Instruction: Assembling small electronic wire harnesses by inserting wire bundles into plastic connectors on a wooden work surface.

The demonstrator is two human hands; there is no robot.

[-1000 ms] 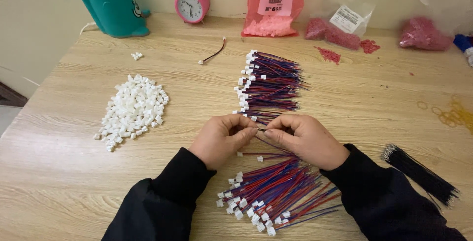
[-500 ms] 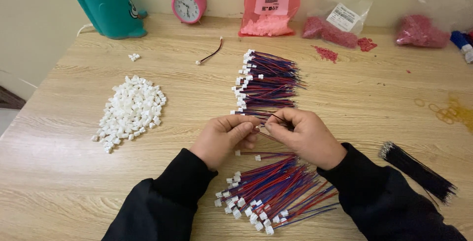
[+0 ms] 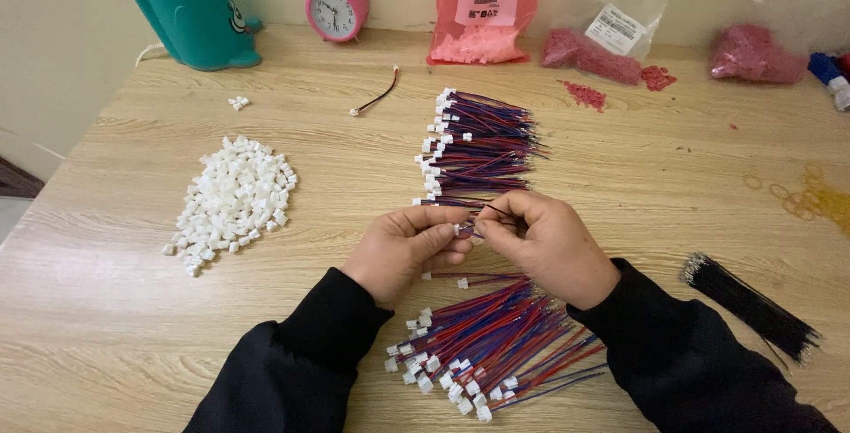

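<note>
My left hand (image 3: 403,247) and my right hand (image 3: 544,243) meet at the middle of the wooden table (image 3: 115,327). Between their fingertips is a small white connector (image 3: 460,230) on thin red and blue wires; both hands pinch it. Just beyond them lies a neat row of finished wire leads (image 3: 478,145) with white plugs. Below my hands sits a loose bundle of red and blue wire leads (image 3: 496,340). One single lead (image 3: 482,280) lies between hands and bundle.
A heap of white plastic housings (image 3: 235,201) lies left. A bunch of black wires (image 3: 753,305) lies right. At the back stand a teal pen holder (image 3: 190,17), a pink alarm clock (image 3: 335,3), pink bags (image 3: 482,12) and rubber bands (image 3: 801,194).
My hands have stayed at the same spot; the fingers have shifted slightly on the small connector and wire. Nothing else on the table moved.
</note>
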